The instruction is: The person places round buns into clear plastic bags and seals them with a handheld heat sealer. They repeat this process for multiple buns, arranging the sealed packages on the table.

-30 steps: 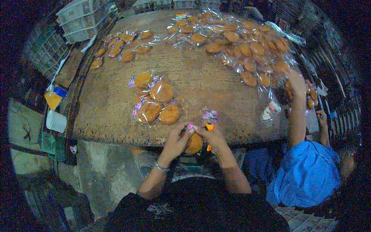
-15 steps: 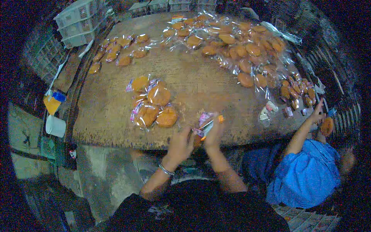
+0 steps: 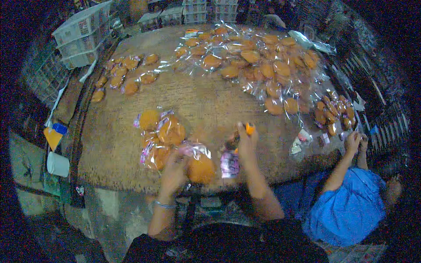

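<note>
- left hand [image 3: 174, 168] grips a bagged orange pastry [image 3: 201, 168] at the near edge of the wooden table [image 3: 114, 144], fingers curled on the clear wrap
- right hand [image 3: 246, 142] closed around a small orange tool [image 3: 249, 128], raised just above the table
- pile of packed pastries [image 3: 158, 136] just left of the hands
- person in blue shirt [image 3: 344, 210] at right, hands at the table edge

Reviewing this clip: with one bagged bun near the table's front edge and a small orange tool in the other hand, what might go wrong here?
1. The bun under the left hand lies close to the table edge; a nudge may drop it.
2. The right hand pinches a small orange tool by the bag's neck; it might slip or tear the film.
3. A sweeping arm may scatter the finished pile beside it.
</note>
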`<state>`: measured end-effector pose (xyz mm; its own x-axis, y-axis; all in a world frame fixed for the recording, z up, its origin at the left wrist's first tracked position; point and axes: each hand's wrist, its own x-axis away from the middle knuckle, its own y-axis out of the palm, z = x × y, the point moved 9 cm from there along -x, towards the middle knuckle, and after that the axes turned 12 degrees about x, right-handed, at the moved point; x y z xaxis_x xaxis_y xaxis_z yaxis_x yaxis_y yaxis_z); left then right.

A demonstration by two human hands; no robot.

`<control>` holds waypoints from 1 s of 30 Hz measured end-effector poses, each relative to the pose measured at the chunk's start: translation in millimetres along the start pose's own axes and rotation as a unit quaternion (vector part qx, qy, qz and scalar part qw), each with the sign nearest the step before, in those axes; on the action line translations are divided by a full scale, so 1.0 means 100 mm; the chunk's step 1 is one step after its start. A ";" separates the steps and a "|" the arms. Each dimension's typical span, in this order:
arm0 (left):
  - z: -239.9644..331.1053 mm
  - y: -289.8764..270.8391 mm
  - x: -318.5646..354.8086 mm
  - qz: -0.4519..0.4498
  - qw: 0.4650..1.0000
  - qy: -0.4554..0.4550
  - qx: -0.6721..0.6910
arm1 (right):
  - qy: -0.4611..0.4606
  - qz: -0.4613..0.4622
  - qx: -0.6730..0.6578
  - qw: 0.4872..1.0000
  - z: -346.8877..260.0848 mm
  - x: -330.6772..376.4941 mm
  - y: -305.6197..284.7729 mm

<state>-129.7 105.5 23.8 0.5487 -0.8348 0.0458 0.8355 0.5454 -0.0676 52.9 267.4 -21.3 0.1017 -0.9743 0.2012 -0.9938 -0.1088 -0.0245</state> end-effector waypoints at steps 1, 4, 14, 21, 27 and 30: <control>-0.07 -0.29 -0.10 0.113 0.988 -0.043 0.091 | -0.025 -0.036 0.033 0.999 -0.06 -0.31 0.09; 0.21 -0.64 -0.24 0.195 0.977 0.090 -0.012 | -0.437 0.161 0.428 0.774 -0.69 -0.78 0.24; 0.23 -0.28 -0.22 0.089 0.987 0.068 -0.114 | -0.423 0.174 0.368 0.810 -1.37 -0.65 0.13; 0.71 0.48 0.18 -0.080 0.956 0.184 -0.215 | -0.472 -0.115 0.324 0.812 -1.71 0.90 0.07; 0.52 0.28 0.39 -0.045 0.997 0.068 -0.019 | -0.457 0.107 0.253 0.846 -1.76 1.18 -0.37; 0.32 0.25 0.51 -0.050 0.983 -0.030 0.175 | -0.318 -0.080 0.218 0.919 -1.23 1.13 -0.13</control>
<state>-80.5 79.2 56.5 0.4550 -0.8854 0.0946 0.8395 0.4620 0.2860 71.6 182.8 122.5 0.3890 -0.8418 -0.3742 -0.8653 -0.1945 -0.4619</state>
